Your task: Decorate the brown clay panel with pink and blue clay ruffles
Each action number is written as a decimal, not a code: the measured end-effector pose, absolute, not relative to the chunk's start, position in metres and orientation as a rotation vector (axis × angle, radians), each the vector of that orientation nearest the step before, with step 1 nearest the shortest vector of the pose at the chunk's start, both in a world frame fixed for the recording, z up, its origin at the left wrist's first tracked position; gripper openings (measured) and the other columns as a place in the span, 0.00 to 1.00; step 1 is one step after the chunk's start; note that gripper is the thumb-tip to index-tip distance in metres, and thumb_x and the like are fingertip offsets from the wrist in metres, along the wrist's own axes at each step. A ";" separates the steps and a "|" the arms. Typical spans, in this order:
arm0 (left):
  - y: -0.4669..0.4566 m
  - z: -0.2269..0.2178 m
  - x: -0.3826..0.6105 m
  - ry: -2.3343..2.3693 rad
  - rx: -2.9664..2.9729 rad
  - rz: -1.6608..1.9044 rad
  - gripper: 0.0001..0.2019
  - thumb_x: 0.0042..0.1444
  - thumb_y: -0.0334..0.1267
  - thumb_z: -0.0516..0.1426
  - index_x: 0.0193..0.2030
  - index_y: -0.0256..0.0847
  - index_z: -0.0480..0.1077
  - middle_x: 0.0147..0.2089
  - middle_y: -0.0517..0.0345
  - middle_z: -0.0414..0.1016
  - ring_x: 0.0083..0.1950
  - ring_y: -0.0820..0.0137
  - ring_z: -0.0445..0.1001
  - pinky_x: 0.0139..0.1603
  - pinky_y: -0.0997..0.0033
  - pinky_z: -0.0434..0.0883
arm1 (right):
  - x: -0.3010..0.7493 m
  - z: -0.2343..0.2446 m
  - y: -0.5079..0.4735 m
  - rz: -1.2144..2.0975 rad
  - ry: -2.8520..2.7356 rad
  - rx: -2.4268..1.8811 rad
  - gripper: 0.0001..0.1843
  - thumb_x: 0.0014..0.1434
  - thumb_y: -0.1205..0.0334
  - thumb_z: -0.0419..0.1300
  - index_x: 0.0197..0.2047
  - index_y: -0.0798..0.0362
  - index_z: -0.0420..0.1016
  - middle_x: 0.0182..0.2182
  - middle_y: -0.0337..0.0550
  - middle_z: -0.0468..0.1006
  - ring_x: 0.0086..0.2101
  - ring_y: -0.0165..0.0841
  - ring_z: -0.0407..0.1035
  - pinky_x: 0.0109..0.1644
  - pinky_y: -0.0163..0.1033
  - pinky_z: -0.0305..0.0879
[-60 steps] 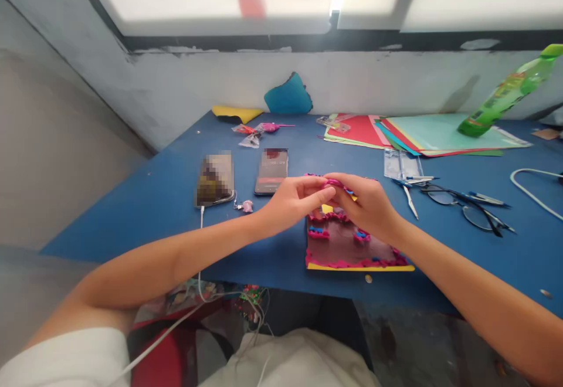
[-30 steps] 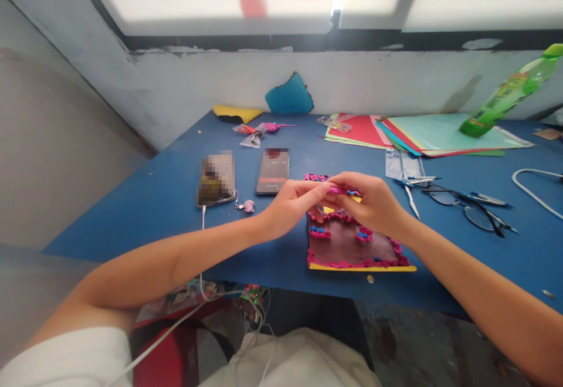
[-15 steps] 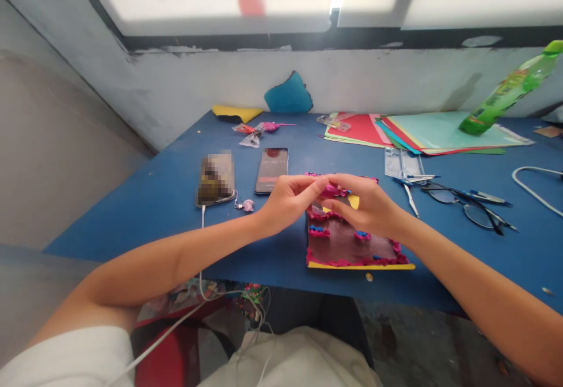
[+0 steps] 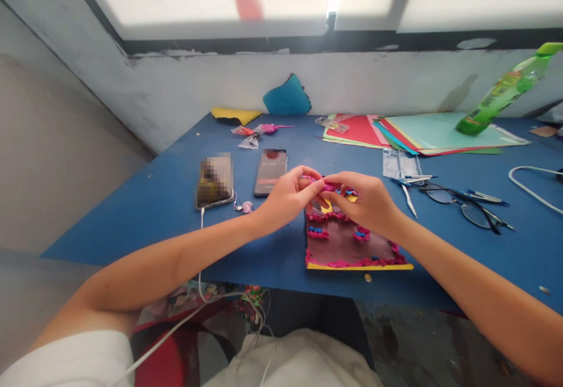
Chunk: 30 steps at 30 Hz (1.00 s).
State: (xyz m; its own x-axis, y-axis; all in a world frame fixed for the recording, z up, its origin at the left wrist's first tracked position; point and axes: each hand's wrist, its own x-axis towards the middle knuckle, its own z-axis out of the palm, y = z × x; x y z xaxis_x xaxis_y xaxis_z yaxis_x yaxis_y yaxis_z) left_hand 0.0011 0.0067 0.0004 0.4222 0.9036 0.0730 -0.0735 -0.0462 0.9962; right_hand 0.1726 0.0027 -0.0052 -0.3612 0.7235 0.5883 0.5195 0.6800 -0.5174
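My left hand point(image 4: 297, 192) and my right hand point(image 4: 366, 200) meet over the far part of a brown panel point(image 4: 338, 249). Their fingertips pinch a small piece of pink modelling clay point(image 4: 328, 186) between them; fingers cover most of it. Ragged pink clay runs along the panel's edges and across it, with small blue bits on top. Yellow patches point(image 4: 326, 206) show below my fingers, and a yellow strip point(image 4: 360, 267) lines the near edge. What lies under my hands is partly hidden.
Left of the panel lie a phone showing a timer point(image 4: 270, 171), a second phone point(image 4: 214, 182) on a white cable and a small charm point(image 4: 246, 207). To the right are a craft knife point(image 4: 410, 200), glasses point(image 4: 477, 214) and pens. Coloured sheets point(image 4: 422, 132) and a green bottle point(image 4: 497, 97) stand behind.
My left fingers have risen and curled a little, and less of the pink clay shows between the hands. My right fingertips have closed in slightly. The panel stays in place.
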 end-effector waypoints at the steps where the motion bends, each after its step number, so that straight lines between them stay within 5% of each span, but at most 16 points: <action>1: 0.007 0.001 0.001 0.841 1.385 0.940 0.08 0.57 0.37 0.58 0.38 0.36 0.64 0.26 0.59 0.76 0.26 0.72 0.76 0.23 0.78 0.67 | 0.172 -0.005 0.002 0.298 -2.041 -0.961 0.06 0.55 0.65 0.61 0.37 0.52 0.77 0.32 0.42 0.82 0.31 0.34 0.75 0.37 0.38 0.71; 14: 0.007 0.008 0.003 0.897 1.381 0.951 0.07 0.58 0.34 0.57 0.31 0.35 0.65 0.26 0.55 0.78 0.26 0.72 0.78 0.22 0.79 0.62 | 0.176 0.000 0.007 0.622 -1.773 -1.036 0.05 0.53 0.62 0.61 0.32 0.54 0.75 0.28 0.41 0.79 0.29 0.31 0.73 0.33 0.35 0.69; 30: 0.007 0.004 0.003 0.898 1.332 0.891 0.02 0.58 0.28 0.54 0.38 0.33 0.66 0.35 0.50 0.80 0.32 0.69 0.80 0.27 0.76 0.67 | 0.182 0.003 0.016 0.439 -1.581 -1.100 0.06 0.51 0.62 0.64 0.30 0.54 0.72 0.25 0.37 0.75 0.25 0.28 0.70 0.29 0.34 0.67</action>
State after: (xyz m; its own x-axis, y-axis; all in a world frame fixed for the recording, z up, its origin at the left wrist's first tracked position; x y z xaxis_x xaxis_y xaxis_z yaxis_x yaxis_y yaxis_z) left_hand 0.0029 0.0068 0.0039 0.4010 0.9156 -0.0277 -0.0199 0.0389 0.9990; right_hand 0.1822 0.0158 0.0030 0.0379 0.8255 0.5631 0.4167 0.4992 -0.7598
